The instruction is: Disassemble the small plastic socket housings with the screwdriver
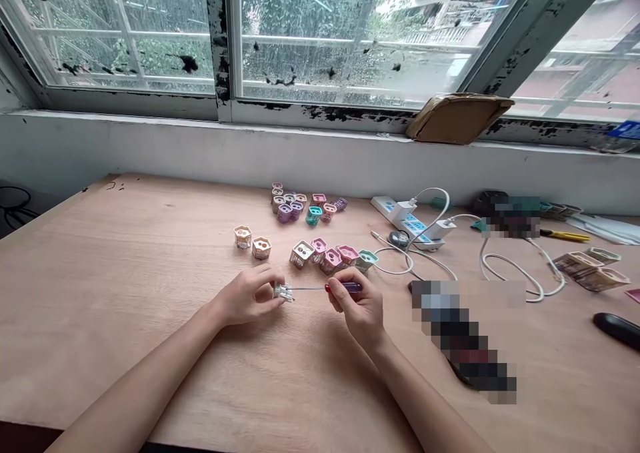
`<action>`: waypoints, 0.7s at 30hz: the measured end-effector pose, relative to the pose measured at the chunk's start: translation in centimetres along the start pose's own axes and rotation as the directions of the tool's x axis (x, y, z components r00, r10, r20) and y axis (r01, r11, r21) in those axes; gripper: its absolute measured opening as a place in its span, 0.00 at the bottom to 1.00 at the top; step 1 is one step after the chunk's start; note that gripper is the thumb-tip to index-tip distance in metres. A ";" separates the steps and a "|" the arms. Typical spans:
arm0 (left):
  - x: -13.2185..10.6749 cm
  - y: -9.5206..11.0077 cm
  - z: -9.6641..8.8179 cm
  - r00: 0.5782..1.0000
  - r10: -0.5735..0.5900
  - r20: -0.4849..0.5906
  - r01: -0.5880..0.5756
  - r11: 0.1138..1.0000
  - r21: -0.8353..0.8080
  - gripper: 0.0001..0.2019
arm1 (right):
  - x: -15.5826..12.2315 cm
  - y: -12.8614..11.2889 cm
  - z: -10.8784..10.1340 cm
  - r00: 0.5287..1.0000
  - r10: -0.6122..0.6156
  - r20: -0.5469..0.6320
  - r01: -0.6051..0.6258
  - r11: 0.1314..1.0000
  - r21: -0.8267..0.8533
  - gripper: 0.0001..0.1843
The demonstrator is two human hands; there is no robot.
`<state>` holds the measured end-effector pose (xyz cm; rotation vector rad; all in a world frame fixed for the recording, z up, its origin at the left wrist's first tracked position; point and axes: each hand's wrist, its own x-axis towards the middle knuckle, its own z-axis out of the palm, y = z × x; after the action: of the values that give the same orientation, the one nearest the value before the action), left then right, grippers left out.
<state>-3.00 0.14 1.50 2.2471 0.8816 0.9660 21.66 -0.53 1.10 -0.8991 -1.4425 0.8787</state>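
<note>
Between the thumb and fingers of my left hand [253, 296] is a small whitish plastic piece [284, 292], held just above the wooden table [125, 293]. My right hand [357, 306] grips a screwdriver [345, 287] with a dark and red handle. Its thin shaft points left, and the tip meets the small piece; whether it sits in a screw is too small to tell. Just beyond my hands stand two cream casings [261, 248], a white casing [302, 254], several pink casings [331, 260] and a mint green casing [367, 260].
More small casings [290, 208] cluster near the wall. A power strip [407, 223] with white cables [400, 266] lies at the right, near a yellow cutter [565, 236]. A blurred dark object [465, 346] lies beside my right forearm. Cardboard [460, 118] leans on the sill.
</note>
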 end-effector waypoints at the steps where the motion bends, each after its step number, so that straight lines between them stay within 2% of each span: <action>1: 0.0 0.0 0.0 1.000 -0.006 0.010 0.006 1.000 0.004 0.06 | 0.0 0.0 0.0 1.000 0.008 0.006 -0.008 1.000 0.008 0.18; 13: -0.1 -0.2 0.0 0.997 0.026 0.067 -0.028 0.999 0.028 0.03 | 0.1 0.0 -0.1 0.995 0.080 0.056 -0.084 0.994 0.068 0.18; 21: -0.1 -0.2 0.0 0.998 0.021 0.051 -0.022 1.000 0.015 0.03 | 0.4 -0.1 0.1 0.990 0.134 0.040 -0.139 0.981 0.139 0.18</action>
<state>-3.11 0.20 1.26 2.2889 0.8468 0.9101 21.57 -0.22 1.32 -0.8884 -1.3379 1.0878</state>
